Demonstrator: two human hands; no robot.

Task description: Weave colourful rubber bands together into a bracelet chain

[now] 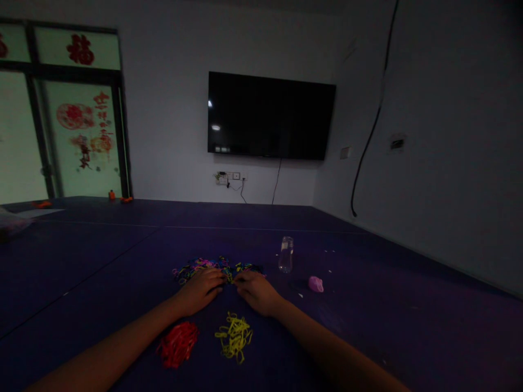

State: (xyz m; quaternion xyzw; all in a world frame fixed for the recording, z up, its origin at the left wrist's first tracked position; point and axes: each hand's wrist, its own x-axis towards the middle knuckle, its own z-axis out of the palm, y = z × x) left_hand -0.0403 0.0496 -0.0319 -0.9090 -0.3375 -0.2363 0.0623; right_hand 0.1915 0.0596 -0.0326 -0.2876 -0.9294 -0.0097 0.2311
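Note:
A loose heap of mixed-colour rubber bands point(192, 268) lies on the dark blue-purple surface, partly hidden behind my hands. My left hand point(201, 291) rests over the heap's near edge, its fingers stretched forward and its thumb apart. Facing it, my right hand point(258, 293) touches the bands with bent fingers drawn together at the tips; anything between them is too small to make out. Closer to me are a pile of red rubber bands point(178, 344), beside my left forearm, and a looser pile of yellow rubber bands point(235, 336) between my forearms.
A clear bottle point(286, 256) stands right of the heap, with a crumpled pink item point(315, 283) beyond my right wrist. Small white scraps dot the surface. A television point(269, 117) hangs on the far wall; a black cable point(370, 139) hangs down the right wall.

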